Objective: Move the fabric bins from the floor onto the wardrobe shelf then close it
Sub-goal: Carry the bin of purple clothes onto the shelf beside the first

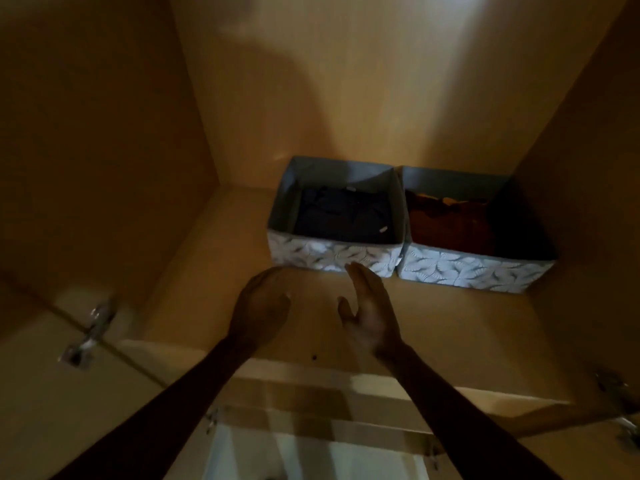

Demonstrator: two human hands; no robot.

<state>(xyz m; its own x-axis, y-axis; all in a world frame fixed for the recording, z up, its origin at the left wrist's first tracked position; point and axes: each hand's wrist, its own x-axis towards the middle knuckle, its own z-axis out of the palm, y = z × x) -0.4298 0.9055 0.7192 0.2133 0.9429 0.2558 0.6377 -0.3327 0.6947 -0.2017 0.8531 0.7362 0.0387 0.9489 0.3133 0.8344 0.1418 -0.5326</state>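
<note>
Two fabric bins in place on the wardrobe shelf; doors not yet shut.

The left bin [334, 220], holding dark folded cloth, and the right bin [476, 233], holding rust-coloured cloth, stand side by side and touching on the shelf [214, 271], toward its back wall at about 1 o'clock from the hands. The left hand [259, 306] and right hand [370, 313] hover empty just in front of the left bin, palms facing each other, fingers loosely extended and gripping nothing. A door hinge [91, 329] shows at 9 o'clock. Placement appears complete for these two bins; whether more remain on the floor cannot be told. Closing remains.
</note>
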